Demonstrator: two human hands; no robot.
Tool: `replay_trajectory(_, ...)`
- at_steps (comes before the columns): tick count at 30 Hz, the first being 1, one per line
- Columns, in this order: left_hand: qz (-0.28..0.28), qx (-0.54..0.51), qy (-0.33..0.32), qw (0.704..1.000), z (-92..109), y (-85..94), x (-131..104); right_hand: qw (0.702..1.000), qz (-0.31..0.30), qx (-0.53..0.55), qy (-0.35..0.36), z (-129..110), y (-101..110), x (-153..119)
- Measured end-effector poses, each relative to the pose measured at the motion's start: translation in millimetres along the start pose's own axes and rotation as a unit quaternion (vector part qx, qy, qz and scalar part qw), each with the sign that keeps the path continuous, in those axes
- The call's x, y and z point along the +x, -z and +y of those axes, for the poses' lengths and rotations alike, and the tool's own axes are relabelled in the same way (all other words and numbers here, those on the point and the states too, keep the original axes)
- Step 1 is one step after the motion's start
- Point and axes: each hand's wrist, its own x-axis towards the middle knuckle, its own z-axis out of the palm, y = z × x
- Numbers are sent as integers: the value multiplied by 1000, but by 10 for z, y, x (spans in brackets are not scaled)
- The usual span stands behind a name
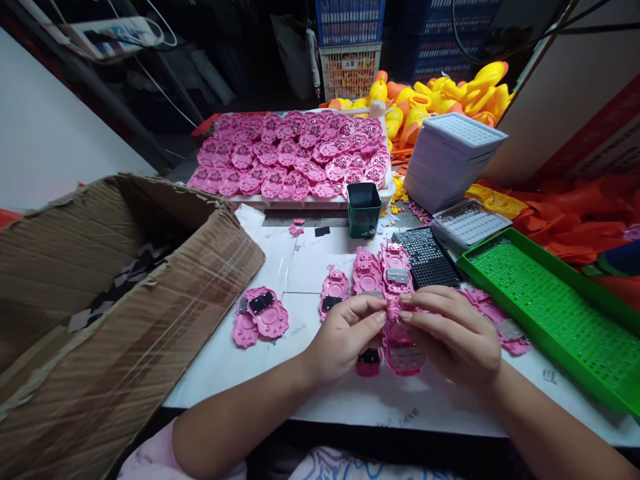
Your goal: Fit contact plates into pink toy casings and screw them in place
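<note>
My left hand [350,333] and my right hand [457,330] meet over the table, fingertips closed around a small pink plastic piece [393,308]. Thumb and forefinger pinch it on the left; the right fingers press it from the other side. Directly below lies a pink plastic shell [405,360] with a grey plate; whether it joins the held piece I cannot tell. Beyond my fingers are another pink shell with a metal plate [397,267] and one without a visible plate [367,270]. A pink shell with a black plate [334,293] lies left of these.
At left stands an open cardboard box [200,300], near two overlapping pink shells [270,317]. A tray of pink shells [290,153] and a dark green cup [363,210] stand behind. On the right are a green tray [560,320], black grid tray [430,257] and stacked white trays [450,160].
</note>
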Motion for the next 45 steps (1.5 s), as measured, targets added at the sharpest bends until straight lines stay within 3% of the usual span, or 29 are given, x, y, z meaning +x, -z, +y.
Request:
replay_trajectory(10, -36, 141, -121, 982, -35, 69, 24, 1000, -2, 18, 16, -61, 0, 27)
replay_trajectory(13, -39, 188, -150, 970, 5, 43, -14, 1000, 25, 12, -6, -99, 0, 24)
replay_trajectory(19, -53, 256, -218, 940, 32, 40, -77, 1000, 16, 15, -3, -140, 13, 38)
replay_trajectory(26, -82, 144, -126, 978, 7, 5, -63, 999, 0, -26, 19, -135, -3, -5)
replay_trajectory(32, -52, 178, -116, 976, -12, -2, -47, 1000, -11, 1, 8, -135, -52, -6)
replay_trajectory(35, -81, 173, -122, 974, -23, 59, -50, 999, -23, 41, 12, -111, -25, 19)
replay_trajectory(39, -148, 138, -82, 976, -17, 118, -91, 998, -15, 59, 30, -78, 30, 21)
replay_trajectory(45, -174, 99, -38, 979, -24, 108, -105, 996, -7, 72, 47, -81, 44, 22)
